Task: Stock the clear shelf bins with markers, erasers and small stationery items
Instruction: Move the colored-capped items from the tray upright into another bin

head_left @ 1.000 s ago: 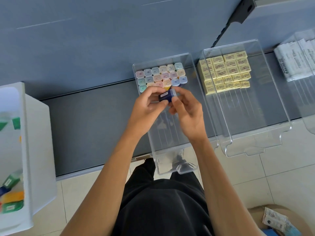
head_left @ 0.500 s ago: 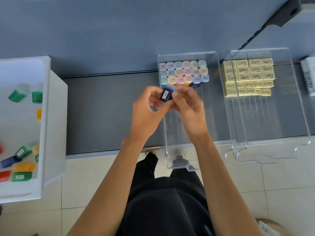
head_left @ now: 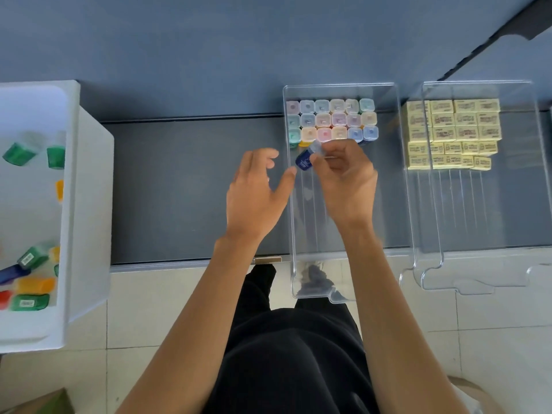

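- The person's right hand [head_left: 346, 177] is pinching a small dark blue marker with a clear cap [head_left: 304, 159] between its thumb and curled fingertips, holding it tilted over the near-left part of the filled rows.
- The left hand [head_left: 257, 189] is hovering with its fingers spread and relaxed, gripping nothing, just outside the left wall of the long clear plastic bin [head_left: 310, 228].
- The left thumb tip is reaching towards the blue marker's lower end; whether it is touching is hard to tell through the motion blur.
- Inside that bin, a block of upright pastel-capped markers [head_left: 331, 121] is standing packed at the far end in tidy rows, and a partial fourth row is showing just under the right hand's fingers.
- The near part of the bin is lying bare, with its front lip overhanging the edge of the dark grey shelf [head_left: 194, 189].
- To the right, a second clear plastic bin [head_left: 478, 210] is sitting just beside the first, holding pale yellow wrapped erasers [head_left: 451, 132] stacked at its far end.
- At the left, a white plastic tub [head_left: 89, 204] is holding loose green, yellow, blue and red markers [head_left: 30, 289] lying at mixed angles.
- The person is standing on a pale tiled floor [head_left: 155, 306] in front of the shelf.
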